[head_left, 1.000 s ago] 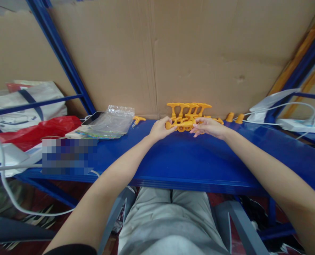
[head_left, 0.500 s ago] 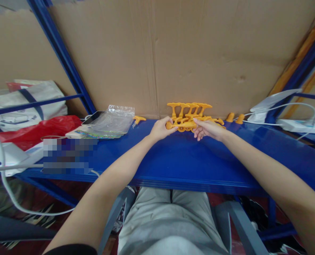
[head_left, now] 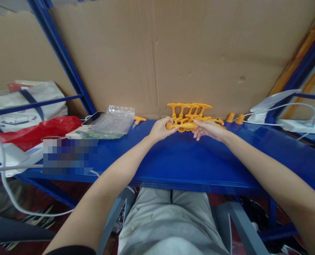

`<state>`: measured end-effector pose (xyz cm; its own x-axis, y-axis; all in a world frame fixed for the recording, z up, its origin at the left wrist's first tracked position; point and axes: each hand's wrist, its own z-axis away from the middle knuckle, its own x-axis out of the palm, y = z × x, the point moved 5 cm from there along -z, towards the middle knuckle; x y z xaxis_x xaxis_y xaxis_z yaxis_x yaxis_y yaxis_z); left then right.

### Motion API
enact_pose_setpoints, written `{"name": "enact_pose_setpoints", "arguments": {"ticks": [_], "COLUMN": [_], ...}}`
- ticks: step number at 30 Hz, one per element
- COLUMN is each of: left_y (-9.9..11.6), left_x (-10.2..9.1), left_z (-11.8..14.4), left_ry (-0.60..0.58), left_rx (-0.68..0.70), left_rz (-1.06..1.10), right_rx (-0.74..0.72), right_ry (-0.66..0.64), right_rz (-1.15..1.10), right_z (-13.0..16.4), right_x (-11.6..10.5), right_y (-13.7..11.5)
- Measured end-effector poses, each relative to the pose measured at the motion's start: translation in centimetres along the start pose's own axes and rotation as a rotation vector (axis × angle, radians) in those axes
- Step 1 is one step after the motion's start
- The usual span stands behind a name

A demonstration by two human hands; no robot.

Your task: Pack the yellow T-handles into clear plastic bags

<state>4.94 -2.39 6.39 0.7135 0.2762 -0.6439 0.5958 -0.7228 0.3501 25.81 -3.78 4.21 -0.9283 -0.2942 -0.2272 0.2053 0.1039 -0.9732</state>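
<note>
Where the blue desk [head_left: 178, 159] meets the cardboard backing [head_left: 200, 53], both hands are closed on the same orange plastic piece [head_left: 182, 125], a short horizontal bar held just above the desk's far edge. The left hand [head_left: 159, 130] wraps its fingers around the bar's left end, thumb on top. The right hand [head_left: 209, 129] pinches the right end between thumb and fingertips, its other fingers loosely curled beneath. Just behind the held piece, a cluster of orange T-shaped parts [head_left: 189, 108] stands against the cardboard, and whether the bar touches them cannot be told. Two small orange cones [head_left: 234, 117] sit to the right of the cluster, near a white cable [head_left: 280, 106]. A lone orange T-shaped part [head_left: 138, 119] lies to the left, beside a clear plastic bag [head_left: 115, 118] that covers a phone [head_left: 92, 117]. Further left are a red bag [head_left: 37, 129] and a white bag [head_left: 27, 101].
</note>
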Motion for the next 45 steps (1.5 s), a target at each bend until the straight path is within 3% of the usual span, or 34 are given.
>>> {"name": "enact_pose_setpoints", "arguments": {"ticks": [6, 13, 21, 29, 39, 45], "left_y": [-0.2, -0.7, -0.5, -0.7, -0.5, 0.2], "left_x": [0.0, 0.2, 0.5, 0.3, 0.3, 0.1], "left_z": [-0.1, -0.1, 0.0, 0.0, 0.1, 0.1], "left_ry": [0.034, 0.033, 0.006, 0.011, 0.015, 0.021], "left_rx": [-0.012, -0.053, -0.082, -0.133, -0.078, -0.066], "left_rz": [0.033, 0.066, 0.091, 0.103, 0.052, 0.045], "right_rx": [0.059, -0.125, -0.022, -0.113, -0.153, -0.065], "right_ry": [0.053, 0.099, 0.191, 0.074, 0.091, 0.17], "right_rz": [0.051, 0.09, 0.05, 0.121, 0.154, 0.14], "right_z": [-0.1, 0.1, -0.2, 0.4, 0.5, 0.1], "right_x": [-0.2, -1.2, -0.6, -0.7, 0.0, 0.3], "right_y": [0.1, -0.6, -0.4, -1.2, -1.3, -0.7]}}
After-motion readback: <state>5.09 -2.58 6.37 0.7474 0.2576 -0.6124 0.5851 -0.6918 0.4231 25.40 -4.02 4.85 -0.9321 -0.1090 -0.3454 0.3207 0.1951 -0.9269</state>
